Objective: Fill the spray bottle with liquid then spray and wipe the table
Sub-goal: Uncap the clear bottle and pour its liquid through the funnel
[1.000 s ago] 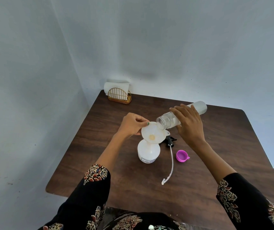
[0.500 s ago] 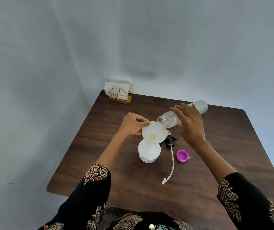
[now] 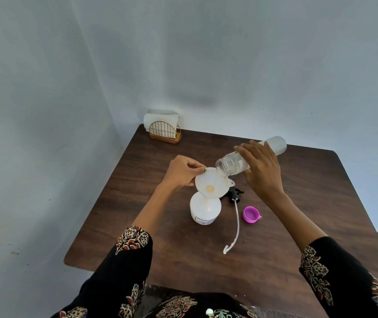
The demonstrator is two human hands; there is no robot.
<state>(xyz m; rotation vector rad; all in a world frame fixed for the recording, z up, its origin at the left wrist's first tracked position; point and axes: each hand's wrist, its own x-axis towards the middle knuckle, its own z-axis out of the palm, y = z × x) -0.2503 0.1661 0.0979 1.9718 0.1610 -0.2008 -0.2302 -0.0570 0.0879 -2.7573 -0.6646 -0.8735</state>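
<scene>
**Pouring through the funnel**

Your right hand [image 3: 262, 173] grips the clear bottle [image 3: 233, 162], tipped mouth-down over the white funnel [image 3: 211, 183]. Your left hand [image 3: 182, 172] pinches the funnel's rim atop the spray bottle [image 3: 205, 208], standing mid-counter [image 3: 321, 191]. A purple cap [image 3: 251, 214] lies nearby; pale walls behind.

I've tipped the clear bottle [image 3: 231, 165] a touch steeper with my right hand [image 3: 261, 173]; its base toward two o'clock sits higher, mouth lower over the funnel [image 3: 211, 182].

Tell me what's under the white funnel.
The white spray bottle stands under the funnel. The funnel's bowl covers the bottle's neck and the spout.
</scene>
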